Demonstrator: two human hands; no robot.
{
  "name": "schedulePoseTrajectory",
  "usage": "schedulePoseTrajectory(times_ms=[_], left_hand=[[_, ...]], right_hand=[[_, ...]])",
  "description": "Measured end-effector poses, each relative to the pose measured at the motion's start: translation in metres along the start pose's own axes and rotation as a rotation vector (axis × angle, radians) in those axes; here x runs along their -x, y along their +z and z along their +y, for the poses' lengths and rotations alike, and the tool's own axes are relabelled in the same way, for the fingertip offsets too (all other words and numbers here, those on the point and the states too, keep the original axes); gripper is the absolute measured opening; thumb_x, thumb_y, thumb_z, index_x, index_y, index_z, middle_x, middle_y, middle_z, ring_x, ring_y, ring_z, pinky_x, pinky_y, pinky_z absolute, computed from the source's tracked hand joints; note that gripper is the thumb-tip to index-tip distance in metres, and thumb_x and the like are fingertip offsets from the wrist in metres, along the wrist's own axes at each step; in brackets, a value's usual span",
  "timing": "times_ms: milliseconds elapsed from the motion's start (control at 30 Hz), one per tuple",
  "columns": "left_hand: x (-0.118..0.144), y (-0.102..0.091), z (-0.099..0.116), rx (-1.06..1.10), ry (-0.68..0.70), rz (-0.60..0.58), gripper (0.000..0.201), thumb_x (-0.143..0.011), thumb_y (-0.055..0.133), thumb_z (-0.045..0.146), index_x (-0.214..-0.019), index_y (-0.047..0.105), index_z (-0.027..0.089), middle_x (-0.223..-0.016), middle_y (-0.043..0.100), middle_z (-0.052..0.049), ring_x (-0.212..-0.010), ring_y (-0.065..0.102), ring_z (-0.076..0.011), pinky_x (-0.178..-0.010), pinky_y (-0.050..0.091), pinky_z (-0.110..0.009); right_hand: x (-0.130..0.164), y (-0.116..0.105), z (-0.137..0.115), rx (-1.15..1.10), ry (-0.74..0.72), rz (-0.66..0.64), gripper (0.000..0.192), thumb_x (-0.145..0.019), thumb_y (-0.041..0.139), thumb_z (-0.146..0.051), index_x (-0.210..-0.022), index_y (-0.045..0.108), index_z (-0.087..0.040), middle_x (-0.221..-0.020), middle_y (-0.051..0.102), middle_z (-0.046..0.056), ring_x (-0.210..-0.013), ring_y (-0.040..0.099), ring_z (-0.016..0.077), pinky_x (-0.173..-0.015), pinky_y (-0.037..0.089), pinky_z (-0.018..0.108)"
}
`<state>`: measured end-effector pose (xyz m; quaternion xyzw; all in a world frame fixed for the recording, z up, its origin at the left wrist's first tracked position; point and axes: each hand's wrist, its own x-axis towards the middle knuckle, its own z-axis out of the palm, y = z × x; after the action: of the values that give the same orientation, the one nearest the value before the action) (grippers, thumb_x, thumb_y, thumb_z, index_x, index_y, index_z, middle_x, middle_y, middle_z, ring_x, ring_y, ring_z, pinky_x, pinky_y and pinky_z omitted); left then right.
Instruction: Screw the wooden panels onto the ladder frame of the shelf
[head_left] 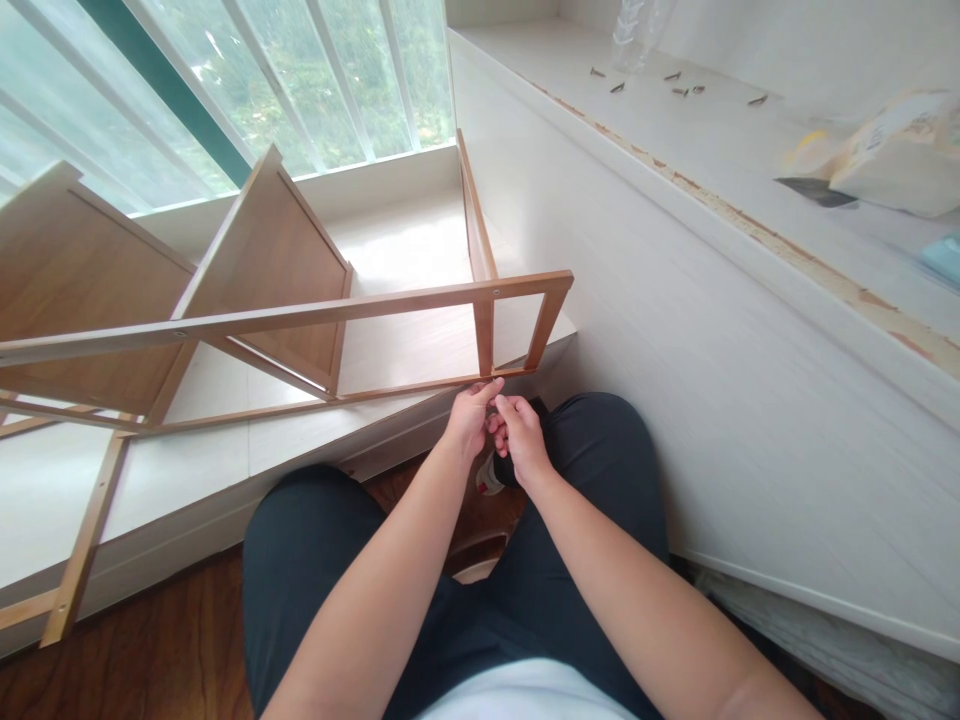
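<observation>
A brown wooden shelf frame (pixel 390 302) lies on its side on the white window ledge, its narrow end toward the right. Just below the lower rail at that end, my left hand (pixel 471 418) is closed, thumb and fingers pinched close to the wood. Beside it, almost touching, my right hand (pixel 519 436) has its fingers curled and its thumb against the index finger. Whatever sits between the fingertips of either hand is too small to make out. A screw hole shows in the upper rail above the hands.
Several loose screws (pixel 680 92) lie on the white counter (pixel 720 150) at right, by a clear plastic bottle (pixel 637 35) and a plastic bag (pixel 900 150). The counter's front edge is chipped. Its white side panel (pixel 712 380) rises close to my right knee. Barred windows stand behind.
</observation>
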<state>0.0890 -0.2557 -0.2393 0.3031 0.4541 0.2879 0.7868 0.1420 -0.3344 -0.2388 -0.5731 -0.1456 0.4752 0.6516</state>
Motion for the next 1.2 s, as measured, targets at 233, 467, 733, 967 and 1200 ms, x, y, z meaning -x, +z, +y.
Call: schedulePoseTrajectory(times_ms=[233,467,733,967,1200], left_hand=[[0.0011,-0.0024,-0.0025,0.006,0.020,0.023,0.049,-0.054,0.092,0.039,-0.070,0.051,0.018,-0.051,0.048,0.008,-0.035,0.042,-0.0061,-0.034,0.026,-0.021],[-0.0038,-0.0048,-0.0038,0.002,0.011,0.025,0.049,-0.053,0.093,0.040,-0.074,0.054,0.018,-0.054,0.049,0.008,-0.036,0.043,-0.0063,-0.035,0.026,-0.023],[-0.0032,-0.0039,-0.0040,-0.034,0.010,0.053,0.044,-0.058,0.090,0.040,-0.076,0.056,0.017,-0.056,0.050,0.007,-0.042,0.044,-0.0052,-0.041,0.029,-0.022],[-0.0022,-0.0034,-0.0021,-0.065,0.045,0.068,0.042,-0.058,0.089,0.039,-0.074,0.057,0.017,-0.060,0.050,0.006,-0.047,0.046,-0.0059,-0.043,0.030,-0.022],[-0.0061,-0.0034,-0.0040,-0.042,0.033,0.056,0.043,-0.058,0.090,0.038,-0.078,0.060,0.015,-0.062,0.051,0.005,-0.050,0.047,-0.0061,-0.045,0.031,-0.021]], right_hand=[[-0.0030,-0.0050,0.0086,0.176,-0.091,0.036,0.026,-0.083,0.066,-0.045,-0.087,0.055,-0.022,-0.056,0.056,-0.007,-0.038,0.040,0.0081,-0.036,0.028,0.020],[-0.0030,-0.0039,0.0061,0.181,-0.086,0.042,0.022,-0.085,0.062,-0.043,-0.086,0.056,-0.022,-0.054,0.054,-0.007,-0.039,0.040,0.0087,-0.036,0.028,0.021],[-0.0013,-0.0033,0.0042,0.146,-0.079,0.063,0.023,-0.084,0.063,-0.044,-0.084,0.057,-0.022,-0.054,0.054,-0.007,-0.039,0.039,0.0083,-0.036,0.028,0.021],[-0.0004,-0.0025,0.0037,0.125,-0.092,0.068,0.024,-0.085,0.063,-0.044,-0.083,0.057,-0.022,-0.054,0.054,-0.006,-0.040,0.039,0.0082,-0.037,0.027,0.021],[-0.0012,-0.0037,0.0059,0.133,-0.088,0.077,0.023,-0.088,0.061,-0.044,-0.083,0.057,-0.022,-0.054,0.054,-0.006,-0.039,0.039,0.0085,-0.037,0.027,0.021]])
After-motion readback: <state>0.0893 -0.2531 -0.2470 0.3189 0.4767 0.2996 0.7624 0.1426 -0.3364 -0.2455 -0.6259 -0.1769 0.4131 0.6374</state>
